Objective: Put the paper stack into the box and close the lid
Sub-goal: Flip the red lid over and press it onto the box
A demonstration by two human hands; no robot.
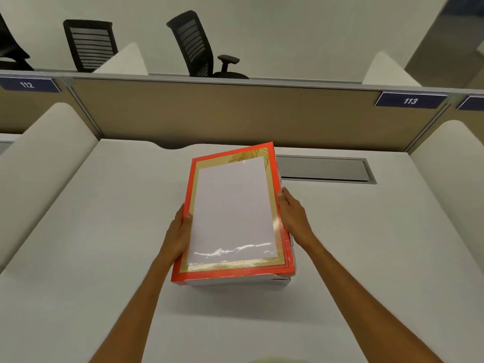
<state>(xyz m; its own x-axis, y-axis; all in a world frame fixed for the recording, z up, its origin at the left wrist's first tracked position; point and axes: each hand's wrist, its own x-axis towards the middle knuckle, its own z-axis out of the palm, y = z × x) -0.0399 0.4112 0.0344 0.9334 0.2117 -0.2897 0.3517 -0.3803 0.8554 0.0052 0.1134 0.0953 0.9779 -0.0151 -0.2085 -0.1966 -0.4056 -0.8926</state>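
Note:
A red lid (190,277) with a gold border and a glossy clear window lies askew on top of a white box base (235,282), its left front corner overhanging. White paper (233,205) shows through the window. My left hand (178,231) grips the lid's left edge, thumb on top. On the opposite side, my right hand (293,216) holds the right edge, fingers along the side. Most of the box base is hidden under the lid.
The box stands mid-desk on a white desk (104,231). A grey cable hatch (324,170) sits behind it to the right. A tan partition (222,113) closes the back, white dividers (47,158) flank the sides, and black office chairs (196,43) stand beyond.

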